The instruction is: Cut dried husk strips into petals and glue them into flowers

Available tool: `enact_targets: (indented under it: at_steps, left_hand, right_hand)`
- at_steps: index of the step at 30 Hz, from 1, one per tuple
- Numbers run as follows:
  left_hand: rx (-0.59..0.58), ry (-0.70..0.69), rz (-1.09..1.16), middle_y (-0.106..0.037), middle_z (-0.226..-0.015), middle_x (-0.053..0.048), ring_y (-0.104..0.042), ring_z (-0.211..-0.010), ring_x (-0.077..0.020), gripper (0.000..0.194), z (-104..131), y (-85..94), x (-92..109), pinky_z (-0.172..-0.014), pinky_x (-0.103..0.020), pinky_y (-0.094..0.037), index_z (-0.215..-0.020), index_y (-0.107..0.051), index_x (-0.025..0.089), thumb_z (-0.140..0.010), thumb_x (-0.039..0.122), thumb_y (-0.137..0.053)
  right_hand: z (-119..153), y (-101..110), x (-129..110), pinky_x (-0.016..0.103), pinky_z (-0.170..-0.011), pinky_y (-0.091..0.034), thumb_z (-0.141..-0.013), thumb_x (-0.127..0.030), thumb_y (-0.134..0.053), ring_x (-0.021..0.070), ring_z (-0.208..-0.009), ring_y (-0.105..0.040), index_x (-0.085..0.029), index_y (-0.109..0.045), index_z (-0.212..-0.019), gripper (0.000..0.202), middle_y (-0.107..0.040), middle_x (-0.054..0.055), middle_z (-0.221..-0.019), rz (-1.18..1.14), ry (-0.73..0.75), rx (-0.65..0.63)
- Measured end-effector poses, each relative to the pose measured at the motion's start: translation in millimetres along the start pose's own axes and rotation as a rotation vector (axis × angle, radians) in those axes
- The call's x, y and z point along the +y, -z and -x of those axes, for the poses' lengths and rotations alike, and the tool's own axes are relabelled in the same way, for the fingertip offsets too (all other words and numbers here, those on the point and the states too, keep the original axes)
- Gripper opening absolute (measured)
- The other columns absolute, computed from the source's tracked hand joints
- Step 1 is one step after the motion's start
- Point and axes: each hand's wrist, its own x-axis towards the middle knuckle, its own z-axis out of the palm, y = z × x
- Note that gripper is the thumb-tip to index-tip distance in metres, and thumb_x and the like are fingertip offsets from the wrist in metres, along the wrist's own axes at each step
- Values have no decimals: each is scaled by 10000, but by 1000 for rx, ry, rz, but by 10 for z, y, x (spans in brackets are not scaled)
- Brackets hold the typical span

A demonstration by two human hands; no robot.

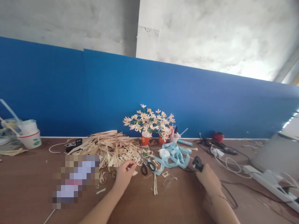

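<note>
My left hand (125, 174) is closed in a pinch above the table, beside a pile of dry husk strips (114, 146); anything between the fingertips is too small to make out. A pale scrap lies just by those fingers. My right hand (209, 180) is wrapped round a black corded tool (197, 163) that looks like a glue gun, pointing away and to the left. Between the hands lie black-handled scissors (147, 168) and a tangle of light blue ribbon (175, 157). Behind them, pale husk flowers (149, 119) stand in red cups (145, 139).
A blurred-out phone-like object (76, 180) lies at left with a white cable. A white tub (30, 139) holds sticks at far left. Cables and a white power strip (268, 183) lie at right, near a grey bin-like container (277, 155). A blue partition (70, 93) runs along the back.
</note>
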Motion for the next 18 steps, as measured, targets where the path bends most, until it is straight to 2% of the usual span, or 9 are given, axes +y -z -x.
enact_targets:
  at_steps: [3,5,6,8,13,15,18]
  left_hand:
    - [17,30,23,-653,-636,-27,-561,-601,-176,230,-4,-10,24,-559,-264,-422,-652,-657,177,-680,382,-554]
    - [19,49,38,-643,-618,-20,-556,-593,-172,228,-6,-20,29,-553,-259,-416,-652,-657,176,-673,381,-557]
    - [19,58,44,-638,-612,-18,-553,-590,-170,227,-6,-25,27,-550,-257,-413,-652,-656,174,-671,379,-558]
    - [17,69,55,-628,-604,-15,-546,-586,-165,226,-4,-33,16,-547,-252,-406,-651,-654,169,-674,372,-558]
    - [12,75,82,-605,-602,-11,-531,-591,-154,229,5,-31,-5,-547,-242,-396,-646,-639,163,-697,366,-546]
    - [8,77,93,-601,-600,-10,-531,-594,-156,228,1,-24,-8,-544,-241,-396,-652,-637,164,-699,368,-544]
    - [10,59,75,-608,-613,-17,-541,-615,-165,212,-11,-14,-15,-556,-249,-403,-659,-638,168,-705,350,-539]
  right_hand:
    - [70,86,-115,328,-565,-428,-762,-431,-441,277,-697,-614,-173,-576,-942,342,-647,110,-783,-241,73,190]
    - [170,103,-303,276,-587,-424,-746,-426,-491,225,-680,-590,-173,-583,-896,309,-633,51,-731,-512,261,301]
    - [238,101,-430,258,-589,-421,-752,-415,-499,201,-664,-576,-168,-583,-882,291,-624,34,-720,-642,360,306]
    - [405,89,-725,239,-568,-409,-754,-382,-527,167,-607,-538,-166,-574,-802,226,-589,12,-662,-771,567,245]
    - [848,32,-1381,227,-571,-384,-707,-192,-548,146,-636,-499,-182,-548,-733,28,-541,14,-703,-749,1116,-63]
    - [958,-34,-1512,228,-567,-380,-686,-162,-545,149,-651,-497,-181,-546,-728,46,-531,21,-723,-768,1164,-111]
    - [1023,-163,-1602,237,-572,-395,-731,-198,-533,146,-620,-497,-182,-521,-684,51,-532,10,-664,-887,980,-183]
